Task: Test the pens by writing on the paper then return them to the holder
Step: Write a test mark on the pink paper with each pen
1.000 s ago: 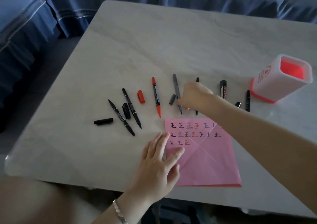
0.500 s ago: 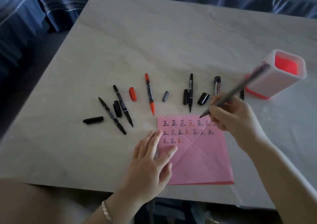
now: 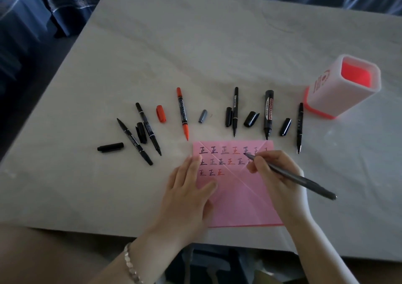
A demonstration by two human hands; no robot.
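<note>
A pink paper (image 3: pixel 237 198) with rows of written marks lies at the table's near edge. My left hand (image 3: pixel 187 192) presses flat on its left side. My right hand (image 3: pixel 276 179) grips a grey pen (image 3: pixel 291 176), its tip touching the paper's top row. Uncapped pens lie in a row beyond the paper: two black pens (image 3: pixel 139 140) at the left, a red pen (image 3: pixel 182 112), a thin black pen (image 3: pixel 235 110), a thick black marker (image 3: pixel 268 112) and another thin black pen (image 3: pixel 300 127). The white and red holder (image 3: pixel 339 87) stands at the right, with nothing showing inside.
Loose caps lie among the pens: a black cap (image 3: pixel 110 147) at the far left, a red cap (image 3: pixel 161 113), a grey cap (image 3: pixel 202 116) and several black ones. The grey table (image 3: pixel 195 50) stretches beyond. Blue upholstery (image 3: pixel 54 5) borders its far and left sides.
My right hand picked the grey pen off the table, lifted it near the holder, then swung down so the tip meets the paper. My left hand stayed on the paper.
</note>
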